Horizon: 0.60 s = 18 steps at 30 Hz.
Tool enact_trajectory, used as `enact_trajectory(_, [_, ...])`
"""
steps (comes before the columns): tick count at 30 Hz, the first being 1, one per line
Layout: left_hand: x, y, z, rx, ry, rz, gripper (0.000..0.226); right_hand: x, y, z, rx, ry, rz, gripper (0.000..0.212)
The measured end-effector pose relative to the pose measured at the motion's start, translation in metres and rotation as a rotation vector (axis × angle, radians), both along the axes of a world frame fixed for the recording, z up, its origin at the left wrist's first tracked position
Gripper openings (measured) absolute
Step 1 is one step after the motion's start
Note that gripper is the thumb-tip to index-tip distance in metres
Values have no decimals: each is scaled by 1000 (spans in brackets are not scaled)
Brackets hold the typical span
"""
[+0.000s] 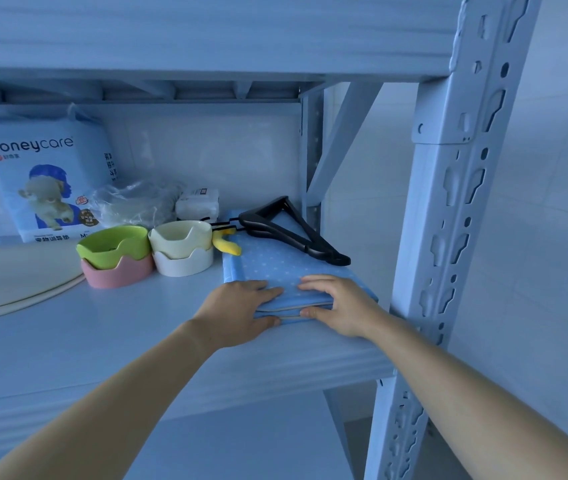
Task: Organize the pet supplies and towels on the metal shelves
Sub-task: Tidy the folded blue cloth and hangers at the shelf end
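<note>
Both hands at the near right of the metal shelf [102, 341]. The left hand [237, 310] and right hand [341, 306] pinch the near edge of a folded blue towel [275, 265], fingers flat on top, thumbs against its front. Black hangers [293, 233] lie on its far end; bowls [116, 254] stand to its left.
</note>
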State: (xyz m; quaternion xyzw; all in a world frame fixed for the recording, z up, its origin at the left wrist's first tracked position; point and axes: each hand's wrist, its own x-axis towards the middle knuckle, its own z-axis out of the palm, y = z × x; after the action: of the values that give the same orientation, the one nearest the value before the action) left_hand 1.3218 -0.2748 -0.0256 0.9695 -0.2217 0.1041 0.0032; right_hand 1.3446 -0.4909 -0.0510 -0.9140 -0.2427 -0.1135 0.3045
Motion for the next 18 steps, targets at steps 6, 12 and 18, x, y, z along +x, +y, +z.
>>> enact_trajectory(6, [14,2,1,20,19,10,60,10,7,-1,16,-15,-11,50])
enact_trajectory(12, [27,5,3,27,23,15,59,14,17,-2,46,-73,-53,46])
enact_trajectory(18, [34,10,14,-78,56,0,51,18,20,16,63,-206,-47,49])
